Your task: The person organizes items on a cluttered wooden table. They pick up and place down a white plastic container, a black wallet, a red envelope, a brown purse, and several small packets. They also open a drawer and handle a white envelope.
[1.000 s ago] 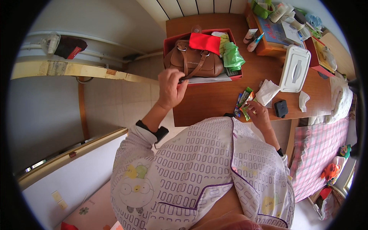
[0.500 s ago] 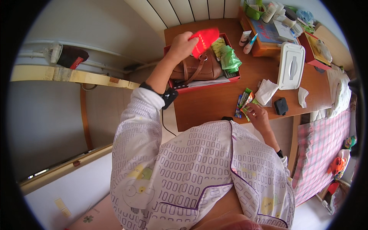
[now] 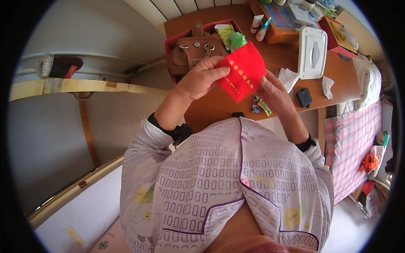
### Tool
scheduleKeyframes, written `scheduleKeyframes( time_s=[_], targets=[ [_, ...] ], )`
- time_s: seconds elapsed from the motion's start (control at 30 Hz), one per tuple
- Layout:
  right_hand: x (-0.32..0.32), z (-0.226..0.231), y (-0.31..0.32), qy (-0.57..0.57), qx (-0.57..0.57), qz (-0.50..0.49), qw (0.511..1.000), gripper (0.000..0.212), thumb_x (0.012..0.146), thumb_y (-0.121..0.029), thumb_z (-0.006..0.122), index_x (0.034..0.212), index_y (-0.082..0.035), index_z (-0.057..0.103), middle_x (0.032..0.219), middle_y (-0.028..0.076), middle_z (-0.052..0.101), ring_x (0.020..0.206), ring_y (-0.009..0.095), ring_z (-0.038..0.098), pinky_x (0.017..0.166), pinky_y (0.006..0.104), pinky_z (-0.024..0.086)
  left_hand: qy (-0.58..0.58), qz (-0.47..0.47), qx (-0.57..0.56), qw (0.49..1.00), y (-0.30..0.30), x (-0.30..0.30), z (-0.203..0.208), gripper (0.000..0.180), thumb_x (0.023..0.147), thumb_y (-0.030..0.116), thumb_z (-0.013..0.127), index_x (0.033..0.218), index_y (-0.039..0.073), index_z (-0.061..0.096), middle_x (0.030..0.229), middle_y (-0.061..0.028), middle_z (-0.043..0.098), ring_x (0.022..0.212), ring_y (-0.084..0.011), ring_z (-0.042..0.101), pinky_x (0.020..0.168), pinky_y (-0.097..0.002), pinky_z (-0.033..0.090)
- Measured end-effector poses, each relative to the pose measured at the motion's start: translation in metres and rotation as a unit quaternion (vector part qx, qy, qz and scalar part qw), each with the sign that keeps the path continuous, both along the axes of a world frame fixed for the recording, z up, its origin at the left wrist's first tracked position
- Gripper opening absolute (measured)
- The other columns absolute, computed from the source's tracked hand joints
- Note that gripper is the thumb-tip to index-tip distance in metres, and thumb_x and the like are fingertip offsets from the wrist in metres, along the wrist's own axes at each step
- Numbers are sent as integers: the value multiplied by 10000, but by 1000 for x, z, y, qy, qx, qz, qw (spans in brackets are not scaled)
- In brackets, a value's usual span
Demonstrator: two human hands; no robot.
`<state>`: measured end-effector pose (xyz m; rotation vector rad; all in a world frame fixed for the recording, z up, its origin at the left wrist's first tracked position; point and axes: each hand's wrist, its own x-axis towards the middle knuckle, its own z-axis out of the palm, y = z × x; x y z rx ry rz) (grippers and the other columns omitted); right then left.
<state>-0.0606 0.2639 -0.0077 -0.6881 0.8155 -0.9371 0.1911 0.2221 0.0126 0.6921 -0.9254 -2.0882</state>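
Pouch [image 3: 244, 72], red with gold lettering, is being held above the desk [image 3: 201, 109]. The left hand [image 3: 204, 78] is pinching its left edge, thumb on top; the right hand [image 3: 277, 96], partly curled, is holding its right edge. Farther left, a brown handbag [image 3: 192, 54] is sitting in a red box [image 3: 169, 45]; small packets [image 3: 264, 108] are lying nearer.

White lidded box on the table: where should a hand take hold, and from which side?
On the white lidded box, probably the grey handle, from above: it lies uncovered mid-lid, facing up, its long narrow shape suiting a grip across its sides.
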Motion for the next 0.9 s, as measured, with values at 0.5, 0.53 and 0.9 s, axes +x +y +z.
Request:
scheduleKeyframes(
  time_s=[0.5, 0.53, 0.9],
  targets=[
    [-3, -18, -4, -76, 60, -129, 987, 280, 973, -216, 602, 1175, -28, 555, 1100, 96, 644, 1012, 165, 640, 891, 337, 542, -350, 108, -315, 876, 23, 39, -22, 189, 923, 155, 656, 832, 16, 567, 790, -11, 587, 712, -65, 507, 626, -252, 458],
    [-7, -19, -4, -72, 66, -139, 985, 277, 977, -214, 594, 1171, -21, 552, 1116, 113, 636, 1020, 173, 637, 901, 342, 539, -369, 162, -354, 844, 12, 45, -22, 208, 870, 148, 705, 809, 7, 565, 809, -52, 601, 669, -108, 550, 592, -279, 466],
    [-29, -38, 6, -39, 87, -195, 976, 328, 973, -220, 600, 1222, -28, 509, 1132, 111, 633, 1017, 176, 645, 873, 336, 554, -651, 46, -176, 737, -121, 105, -49, 747, 827, 515, 698, 1287, -46, 522, 1215, -202, 612, 1120, -273, 591, 939, -367, 464]
  ],
)
